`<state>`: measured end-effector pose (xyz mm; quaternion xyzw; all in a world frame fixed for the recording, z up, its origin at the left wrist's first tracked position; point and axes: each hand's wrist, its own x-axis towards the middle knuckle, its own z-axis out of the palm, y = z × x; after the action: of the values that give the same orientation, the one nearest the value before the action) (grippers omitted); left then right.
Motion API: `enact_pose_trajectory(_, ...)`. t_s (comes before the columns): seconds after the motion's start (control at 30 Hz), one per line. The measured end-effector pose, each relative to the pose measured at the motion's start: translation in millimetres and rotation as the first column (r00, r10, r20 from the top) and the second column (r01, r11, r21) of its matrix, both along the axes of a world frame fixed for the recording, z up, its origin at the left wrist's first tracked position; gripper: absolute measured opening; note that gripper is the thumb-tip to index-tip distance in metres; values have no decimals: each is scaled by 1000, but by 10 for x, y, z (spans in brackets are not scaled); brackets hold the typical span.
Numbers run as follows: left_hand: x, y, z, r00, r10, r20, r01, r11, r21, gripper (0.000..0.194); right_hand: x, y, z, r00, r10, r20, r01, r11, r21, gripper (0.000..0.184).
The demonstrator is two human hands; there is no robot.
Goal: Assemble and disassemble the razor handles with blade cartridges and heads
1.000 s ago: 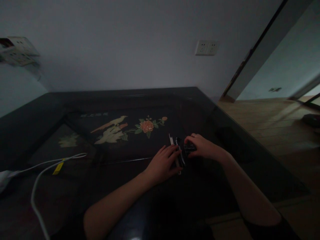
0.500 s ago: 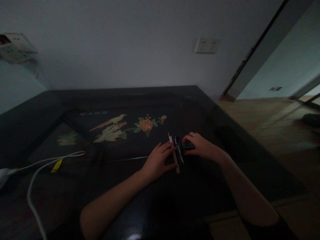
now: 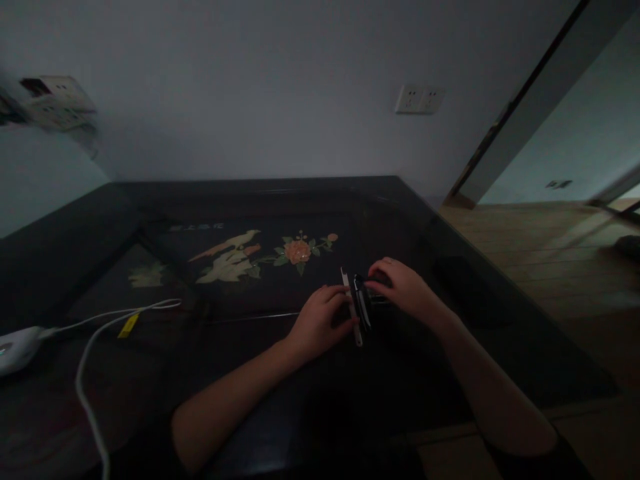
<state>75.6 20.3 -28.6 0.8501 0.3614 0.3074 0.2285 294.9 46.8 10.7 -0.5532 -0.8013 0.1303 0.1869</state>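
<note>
One dark object (image 3: 363, 305), pinched by right hand (image 3: 404, 287), sits beside left hand's (image 3: 319, 322) gripped strip (image 3: 353, 309).

Inscription (image 3: 197, 227): one short row of pale Chinese characters on dark tabletop (image 3: 310, 200), just beyond the tail of the bird figure (image 3: 227, 248); second character reads 上, others too blurred. Label (image 3: 129, 325): yellow, on white cable (image 3: 80, 383), left of and nearer than the bird figure; lettering indiscernible.

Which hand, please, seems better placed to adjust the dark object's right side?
Probably the right hand: it is at that side, near the dark object's far end, while the left hand holds the pale strip opposite.
</note>
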Motion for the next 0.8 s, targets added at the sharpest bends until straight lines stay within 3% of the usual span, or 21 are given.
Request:
enact_pose_trajectory(0.07,-33,-50,80,997,9,74,-7,1000,-29,6,-131,-50,10,994,-5,-109,14,997,82,10)
enact_pose_trajectory(0.1,-66,-81,114,997,10,81,-7,999,-36,6,-208,-86,-4,988,12,-155,5,994,113,9)
enact_pose_trajectory(0.2,-238,-167,150,999,-25,-26,25,1000,18,18,-456,-225,-97,964,145,-224,-114,983,144,9)
enact_pose_trajectory(0.33,-556,-190,66,998,-24,-62,32,990,137,28,-720,-435,-190,902,324,-286,-304,946,114,9)
enact_pose_trajectory(0.53,-789,-124,70,951,-259,-170,293,929,224,33,-853,-686,-166,786,482,-387,-503,863,54,12)
enact_pose_trajectory(0.8,-729,-184,58,884,-379,-273,427,892,145,15,-870,-707,-248,773,419,-477,-511,856,-77,10)
